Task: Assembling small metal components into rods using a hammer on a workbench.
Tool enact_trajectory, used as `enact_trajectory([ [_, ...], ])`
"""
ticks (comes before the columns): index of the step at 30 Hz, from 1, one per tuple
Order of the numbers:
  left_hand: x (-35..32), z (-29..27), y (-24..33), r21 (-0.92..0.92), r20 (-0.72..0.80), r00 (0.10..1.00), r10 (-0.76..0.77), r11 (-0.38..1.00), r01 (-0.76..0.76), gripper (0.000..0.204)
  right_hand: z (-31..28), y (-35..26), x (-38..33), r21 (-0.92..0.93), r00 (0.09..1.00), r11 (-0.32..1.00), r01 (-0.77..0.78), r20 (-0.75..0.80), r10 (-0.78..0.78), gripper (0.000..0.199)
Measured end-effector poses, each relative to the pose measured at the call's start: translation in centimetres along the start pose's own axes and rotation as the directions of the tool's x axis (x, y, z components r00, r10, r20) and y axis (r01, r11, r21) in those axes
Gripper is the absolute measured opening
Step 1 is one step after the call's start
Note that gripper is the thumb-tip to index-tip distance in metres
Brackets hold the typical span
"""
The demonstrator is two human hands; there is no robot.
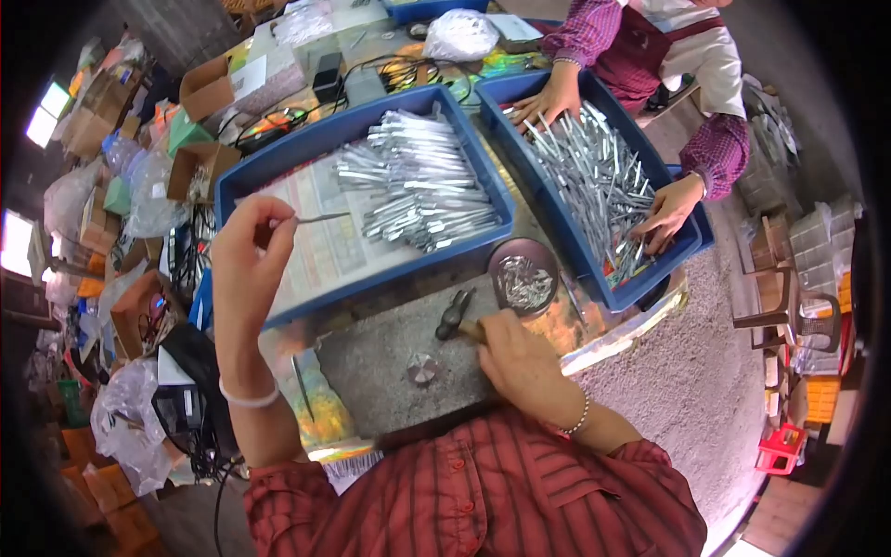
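Left hand: the left hand (251,246) is pinching one end of a thin metal rod (325,217) between thumb and fingertips.
Rod: it is hovering over the left blue tray (390,274), its long axis pointing right from the pinch, roughly level across the view.
Right hand: the right hand (520,357) is closing around the handle of a hammer (453,316), whose head is sitting beyond the fingers, away from the body.
Disc: a small round metal disc (422,369) is lying on the grey block (367,381), nearer the right hand; from the left hand's pinch it is lying to the right and closer to the body.
Hammer to disc: the head is sitting just beyond the disc, slightly right.
Dish: a round dish (520,245) of small metal bits is standing beyond the right hand.
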State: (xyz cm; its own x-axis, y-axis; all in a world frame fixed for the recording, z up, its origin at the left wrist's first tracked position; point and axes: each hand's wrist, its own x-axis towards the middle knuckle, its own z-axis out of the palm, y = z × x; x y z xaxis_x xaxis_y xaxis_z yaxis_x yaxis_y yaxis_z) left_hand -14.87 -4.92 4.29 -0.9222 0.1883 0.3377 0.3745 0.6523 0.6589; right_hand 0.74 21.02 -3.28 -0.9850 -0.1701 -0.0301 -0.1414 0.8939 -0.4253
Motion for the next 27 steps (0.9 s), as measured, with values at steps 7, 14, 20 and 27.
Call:
enact_trajectory([
  [7, -10.7, -2.1, 5.5, -0.057, 0.139, 0.99, -0.041, 0.997, 0.049, 0.011, -0.6, 4.3, -0.6, 0.401, 0.93, 0.912, -0.091, -0.292, 0.222, 0.013],
  [14, -14.6, 0.0, 4.9, -0.03, 0.294, 0.956, -0.017, 0.999, 0.027, 0.012, -0.3, 8.2, 1.4, 0.208, 0.924, 0.973, -0.102, -0.341, 0.17, 0.018],
  [20, -15.1, 1.3, 4.9, -0.103, 0.231, 0.969, -0.088, 0.988, 0.114, 0.012, 0.6, 8.7, 2.9, 0.129, 0.923, 0.971, -0.202, -0.308, 0.233, 0.02],
  [27, -15.6, 3.0, 3.1, -0.069, 0.258, 0.957, -0.132, 0.986, 0.155, 0.012, 0.9, 9.5, 3.9, 0.08, 0.94, 0.973, -0.215, -0.255, 0.228, 0.014],
])
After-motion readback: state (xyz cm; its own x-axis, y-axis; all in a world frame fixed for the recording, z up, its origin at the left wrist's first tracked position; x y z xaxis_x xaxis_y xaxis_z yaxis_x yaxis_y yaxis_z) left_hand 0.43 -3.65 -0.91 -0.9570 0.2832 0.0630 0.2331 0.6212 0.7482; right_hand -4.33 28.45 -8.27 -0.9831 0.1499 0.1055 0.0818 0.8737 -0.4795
